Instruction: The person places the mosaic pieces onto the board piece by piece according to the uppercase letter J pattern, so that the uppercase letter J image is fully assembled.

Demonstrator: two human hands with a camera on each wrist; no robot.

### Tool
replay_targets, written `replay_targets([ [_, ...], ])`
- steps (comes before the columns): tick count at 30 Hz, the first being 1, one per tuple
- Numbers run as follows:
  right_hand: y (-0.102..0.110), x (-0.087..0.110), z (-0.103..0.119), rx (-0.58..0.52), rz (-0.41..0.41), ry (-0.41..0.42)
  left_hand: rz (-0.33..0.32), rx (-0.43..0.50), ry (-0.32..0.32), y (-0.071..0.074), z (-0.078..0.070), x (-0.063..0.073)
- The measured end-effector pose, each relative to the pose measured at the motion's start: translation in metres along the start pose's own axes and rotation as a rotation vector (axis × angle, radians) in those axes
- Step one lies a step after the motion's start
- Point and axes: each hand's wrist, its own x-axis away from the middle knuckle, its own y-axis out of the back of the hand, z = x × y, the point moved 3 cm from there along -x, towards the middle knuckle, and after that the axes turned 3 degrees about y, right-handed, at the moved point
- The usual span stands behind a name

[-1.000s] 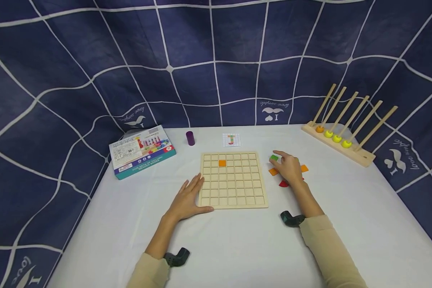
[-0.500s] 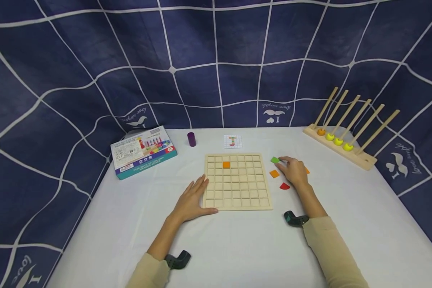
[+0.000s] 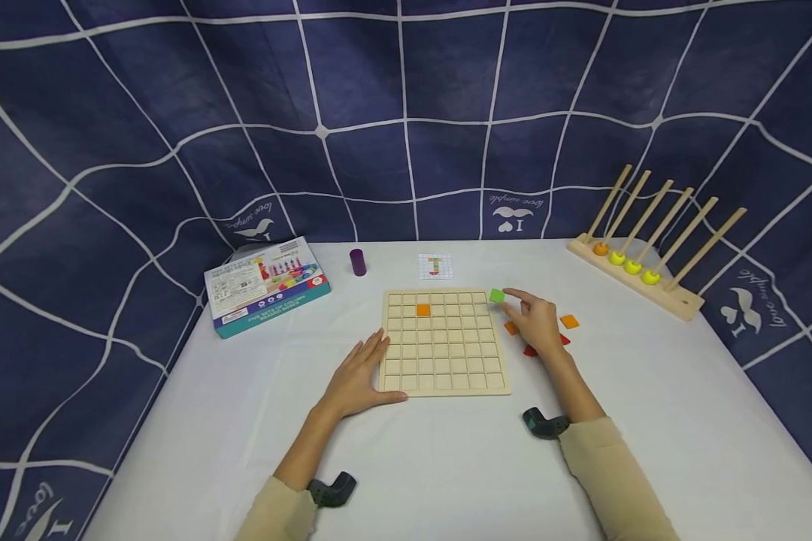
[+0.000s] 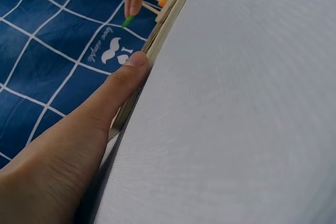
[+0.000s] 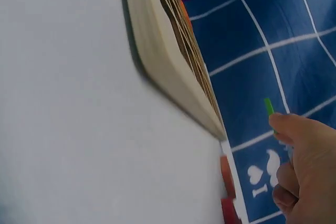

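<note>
In the head view, my right hand (image 3: 536, 321) pinches a green square tile (image 3: 497, 296) between thumb and fingertips, near the far right corner of a wooden grid board (image 3: 446, 353). The right wrist view shows the green tile (image 5: 269, 106) edge-on at the fingertips, raised off the table. My left hand (image 3: 357, 376) rests with spread, straight fingers on the board's left edge, its thumb along the near edge. One orange square tile (image 3: 423, 310) sits in a cell of the board's second row. Orange tiles (image 3: 569, 321) and red pieces (image 3: 530, 351) lie around and partly under the right hand.
Behind the board lies a small pattern card (image 3: 436, 266) with a coloured J shape. A purple cylinder (image 3: 358, 262) and a toy box (image 3: 267, 285) stand at the back left. A wooden peg stand (image 3: 639, 278) with orange and yellow beads is at the back right.
My right hand has lifted the green tile from the table and moved it left toward the board's corner. The left hand stays on the board's edge.
</note>
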Motion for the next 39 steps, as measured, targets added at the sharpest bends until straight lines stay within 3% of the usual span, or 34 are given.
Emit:
replay_targets([
  [10,-0.043,-0.005,0.033,0.022,0.118,0.065,0.020,0.004,0.020,-0.001,0.002,0.000],
  [20,-0.084,-0.009,0.041,0.022,0.231,0.068,0.029,0.001,0.018,-0.001,0.001,0.001],
  [39,-0.087,-0.017,0.048,0.117,0.360,0.071,0.028,0.017,0.018,0.001,0.001,-0.001],
])
